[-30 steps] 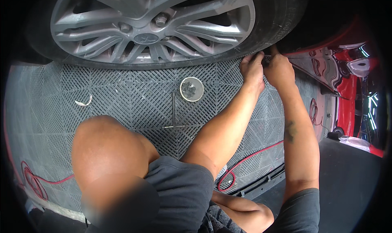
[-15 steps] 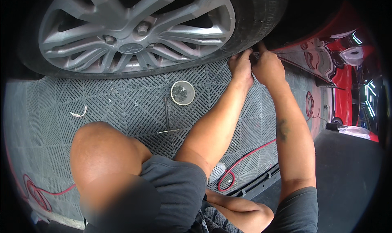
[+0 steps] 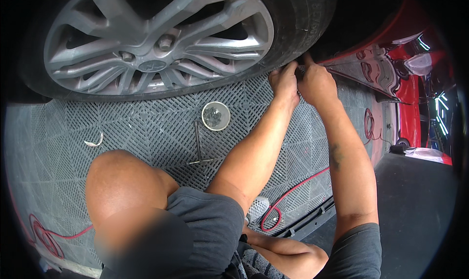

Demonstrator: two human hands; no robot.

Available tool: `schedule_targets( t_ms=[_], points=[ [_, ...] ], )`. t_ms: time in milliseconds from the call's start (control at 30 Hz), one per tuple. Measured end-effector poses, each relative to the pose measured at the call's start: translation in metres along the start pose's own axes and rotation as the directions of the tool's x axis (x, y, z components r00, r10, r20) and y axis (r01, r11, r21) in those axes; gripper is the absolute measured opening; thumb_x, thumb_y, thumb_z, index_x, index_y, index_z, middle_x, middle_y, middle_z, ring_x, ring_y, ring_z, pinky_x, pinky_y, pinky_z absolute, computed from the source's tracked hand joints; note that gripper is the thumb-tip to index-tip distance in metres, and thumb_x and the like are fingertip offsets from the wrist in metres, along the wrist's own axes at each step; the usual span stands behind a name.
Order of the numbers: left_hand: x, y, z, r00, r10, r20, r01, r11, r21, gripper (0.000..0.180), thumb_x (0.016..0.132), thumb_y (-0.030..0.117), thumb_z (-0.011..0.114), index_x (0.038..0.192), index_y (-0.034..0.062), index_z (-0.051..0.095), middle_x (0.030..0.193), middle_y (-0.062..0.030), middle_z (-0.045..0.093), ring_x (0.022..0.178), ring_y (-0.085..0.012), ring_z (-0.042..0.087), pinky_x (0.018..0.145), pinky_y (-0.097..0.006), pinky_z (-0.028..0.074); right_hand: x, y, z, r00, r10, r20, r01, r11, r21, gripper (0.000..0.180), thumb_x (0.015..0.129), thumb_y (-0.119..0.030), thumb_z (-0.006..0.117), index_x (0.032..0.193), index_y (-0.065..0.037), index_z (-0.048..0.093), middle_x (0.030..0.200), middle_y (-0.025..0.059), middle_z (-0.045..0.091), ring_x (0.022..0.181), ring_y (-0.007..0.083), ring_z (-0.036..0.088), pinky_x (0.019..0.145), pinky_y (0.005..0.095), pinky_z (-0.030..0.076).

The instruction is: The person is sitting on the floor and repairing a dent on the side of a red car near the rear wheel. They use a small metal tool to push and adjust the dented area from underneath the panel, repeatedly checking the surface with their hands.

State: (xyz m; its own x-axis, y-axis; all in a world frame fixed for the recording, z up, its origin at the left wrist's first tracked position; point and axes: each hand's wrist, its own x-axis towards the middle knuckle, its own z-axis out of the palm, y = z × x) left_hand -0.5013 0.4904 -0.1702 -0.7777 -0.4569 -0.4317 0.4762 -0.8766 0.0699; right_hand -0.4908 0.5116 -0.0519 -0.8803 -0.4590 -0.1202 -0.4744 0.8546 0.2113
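Not much room where you're working: both hands are jammed into the gap between the tyre [image 3: 303,29] and the red car body [image 3: 371,64], right at the far right edge of the grey grid floor mat [image 3: 146,132]. Tyre rubber is on the left of them, the sill and wheel arch on the right, dark wheel well above. The only open room is back toward you along the mat.

Your left hand [image 3: 285,83] is pressed against the lower tread, fingers curled up and touching the rubber. Your right hand [image 3: 316,83] is just beside it, touching it, knuckles up, fingers closed around something small and dark at the tyre's edge. What exactly it's pinching I can't tell, it's hidden between the two hands. Both forearms run long and nearly straight from the lower edge up to that spot, converging, wrists pretty flat.

The wheel stands upright on the mat's far edge, alloy rim [image 3: 156,49] facing you.

On the mat's middle, well clear of your hands, there's a small round cup [image 3: 215,115] with dark bits in it, and a slim T-handle tool [image 3: 198,144] just near it, long axis pointing toward the wheel. A red cable [image 3: 293,191] loops along the mat's near right edge.
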Motion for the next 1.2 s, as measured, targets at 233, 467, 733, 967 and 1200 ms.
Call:
schedule_targets(
  t_ms=[233, 467, 733, 967, 1200],
  points=[
    [0.0, 0.001, -0.005, 1.0, -0.026, 0.01, 0.025, 0.999, 0.037, 0.021, 0.092, -0.001, 0.067, 0.112, 0.0023, 0.074, 0.113, -0.0059, 0.074, 0.1, -0.0156, 0.067, 0.09, -0.032, 0.052, -0.001, 0.007, 0.0, 0.995, -0.091, -0.038, 0.091, 0.996, 0.008, 0.058, 0.091, -0.018, 0.065, 0.147, -0.021, 0.049, 0.105, 0.0235, 0.076, 0.099, 0.0463, 0.073, 0.087, 0.055, 0.059],
    [-0.007, 0.006, 0.002, 0.999, -0.045, -0.008, 0.045, 0.999, 0.015, 0.019, 0.095, 0.003, 0.069, 0.113, 0.0033, 0.073, 0.109, -0.0047, 0.073, 0.085, -0.0111, 0.064, 0.072, -0.029, 0.051, 0.002, 0.013, 0.005, 0.995, -0.088, -0.041, 0.086, 0.996, -0.037, 0.056, 0.09, -0.019, 0.065, 0.145, -0.02, 0.051, 0.103, 0.0242, 0.076, 0.098, 0.0454, 0.073, 0.086, 0.0546, 0.059],
    [-0.005, 0.003, 0.003, 1.0, -0.012, 0.016, 0.012, 1.0, -0.007, 0.023, 0.103, 0.014, 0.069, 0.122, 0.0008, 0.069, 0.118, -0.01, 0.071, 0.104, -0.0215, 0.07, 0.09, -0.035, 0.059, 0.0, 0.009, 0.003, 0.996, -0.082, -0.043, 0.081, 0.996, -0.021, 0.052, 0.093, -0.022, 0.062, 0.144, -0.021, 0.052, 0.104, 0.0241, 0.076, 0.099, 0.045, 0.073, 0.086, 0.0543, 0.059],
    [-0.01, 0.004, 0.011, 0.999, -0.006, -0.052, 0.008, 0.999, 0.047, 0.022, 0.102, 0.011, 0.07, 0.121, 0.0001, 0.071, 0.122, -0.0101, 0.072, 0.105, -0.0206, 0.07, 0.092, -0.034, 0.058, 0.001, 0.011, 0.004, 0.997, -0.073, -0.035, 0.071, 0.997, -0.033, 0.05, 0.093, -0.023, 0.061, 0.143, -0.02, 0.053, 0.103, 0.0244, 0.076, 0.099, 0.045, 0.073, 0.086, 0.0543, 0.059],
    [-0.014, 0.017, 0.022, 0.994, 0.001, -0.107, 0.006, 0.997, 0.073, 0.022, 0.098, 0.001, 0.071, 0.119, 0.0019, 0.07, 0.122, -0.0091, 0.071, 0.105, -0.0215, 0.07, 0.086, -0.037, 0.06, 0.002, 0.013, 0.006, 0.992, -0.109, -0.057, 0.107, 0.993, -0.046, 0.054, 0.091, -0.022, 0.061, 0.145, -0.021, 0.052, 0.102, 0.025, 0.076, 0.097, 0.0458, 0.073, 0.085, 0.0545, 0.059]
  ],
)
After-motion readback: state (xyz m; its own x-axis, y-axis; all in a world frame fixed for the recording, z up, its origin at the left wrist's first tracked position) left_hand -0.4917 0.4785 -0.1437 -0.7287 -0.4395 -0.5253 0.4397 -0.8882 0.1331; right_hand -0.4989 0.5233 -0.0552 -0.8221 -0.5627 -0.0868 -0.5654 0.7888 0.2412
